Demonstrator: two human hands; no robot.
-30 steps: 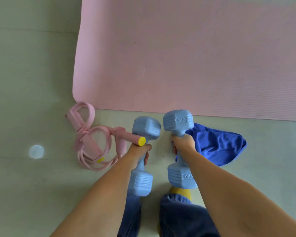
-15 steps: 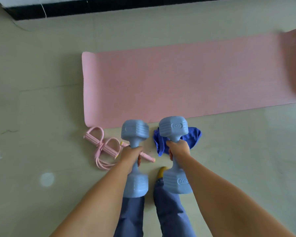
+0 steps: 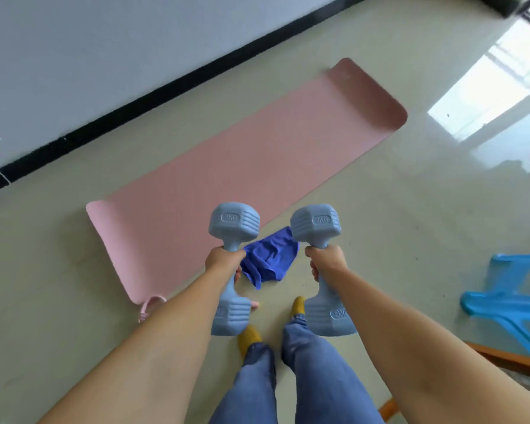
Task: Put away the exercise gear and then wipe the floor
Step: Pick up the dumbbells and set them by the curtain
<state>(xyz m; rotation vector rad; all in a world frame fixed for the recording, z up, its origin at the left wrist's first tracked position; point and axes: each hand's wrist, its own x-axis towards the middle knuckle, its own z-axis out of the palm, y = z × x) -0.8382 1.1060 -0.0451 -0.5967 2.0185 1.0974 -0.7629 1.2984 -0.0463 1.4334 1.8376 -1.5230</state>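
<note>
Both dumbbells are off the floor: left hand (image 3: 224,262) wrapped round the left dumbbell (image 3: 231,267), right hand (image 3: 326,261) gripping the right dumbbell (image 3: 320,267), long axes pointing away from the body. Mat (image 3: 242,166) and blue cloth (image 3: 270,260) lie ahead on the floor, cloth nearest.

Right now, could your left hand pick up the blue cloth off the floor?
Probably not yet: the left hand grips a dumbbell and is occupied. The blue cloth lies uncovered on the floor between both hands, so it is free once the dumbbell goes down.
</note>
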